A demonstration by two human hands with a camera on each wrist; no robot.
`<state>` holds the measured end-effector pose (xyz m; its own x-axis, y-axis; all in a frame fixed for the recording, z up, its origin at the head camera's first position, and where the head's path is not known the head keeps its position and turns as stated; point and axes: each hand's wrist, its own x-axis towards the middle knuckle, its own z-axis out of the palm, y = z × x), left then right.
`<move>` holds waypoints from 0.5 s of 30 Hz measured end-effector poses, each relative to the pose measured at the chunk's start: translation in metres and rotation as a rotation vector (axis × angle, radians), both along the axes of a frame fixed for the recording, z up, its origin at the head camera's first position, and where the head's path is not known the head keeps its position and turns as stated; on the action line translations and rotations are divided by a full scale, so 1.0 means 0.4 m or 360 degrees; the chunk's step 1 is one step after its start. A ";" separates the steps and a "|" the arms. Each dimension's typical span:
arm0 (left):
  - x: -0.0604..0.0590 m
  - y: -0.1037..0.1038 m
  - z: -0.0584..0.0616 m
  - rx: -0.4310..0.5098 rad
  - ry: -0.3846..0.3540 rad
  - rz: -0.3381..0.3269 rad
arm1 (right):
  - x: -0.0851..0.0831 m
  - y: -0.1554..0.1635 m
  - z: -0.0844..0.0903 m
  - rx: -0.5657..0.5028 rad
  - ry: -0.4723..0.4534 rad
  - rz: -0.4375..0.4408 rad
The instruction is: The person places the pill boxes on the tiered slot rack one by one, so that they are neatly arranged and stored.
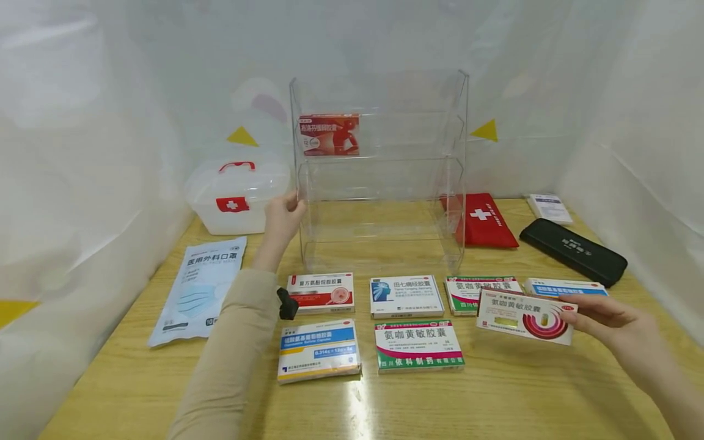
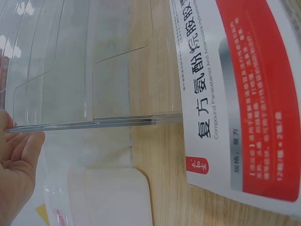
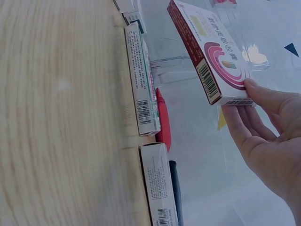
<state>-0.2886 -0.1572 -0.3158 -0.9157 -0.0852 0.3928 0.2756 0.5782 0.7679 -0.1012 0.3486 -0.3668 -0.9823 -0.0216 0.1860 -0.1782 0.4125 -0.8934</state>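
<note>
Head view: by the left hand (image 1: 283, 217), the left side panel of a tiered display rack of clear plastic (image 1: 385, 180) is held, its edge pinched between thumb and fingers. By the right hand (image 1: 616, 324), a flat white cardboard box with deep-pink curved bands (image 1: 514, 316) is pinched at its right end, the thumb laid on the printed face and the fingers set behind. The white box is held tilted above the wooden table (image 1: 352, 412), to the right of the rack and well apart from it; in the right wrist view it is seen raised off the cartons.

By it, a green-and-white carton with a magenta stripe (image 1: 456, 296) is partly hidden. Beside that, at the right, a white, blue and yellow carton (image 1: 588, 286) is placed. In the back row, a white-and-red carton (image 1: 319, 293) and a white carton with a blue head profile (image 1: 406, 296) are also laid; nearer, another blue-banded carton (image 1: 319, 351) and another green-and-white one (image 1: 420, 346) are seen. At the left end of an upper tier, a red box (image 1: 330, 135) is stood.
</note>
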 end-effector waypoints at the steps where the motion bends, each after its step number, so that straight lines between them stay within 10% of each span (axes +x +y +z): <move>1: 0.001 0.000 0.000 -0.0002 -0.0003 0.0001 | -0.002 0.000 0.005 -0.0078 0.0019 0.0010; 15: 0.003 0.000 0.000 -0.0003 -0.0015 -0.0001 | -0.057 -0.021 0.129 0.0051 0.0133 -0.0265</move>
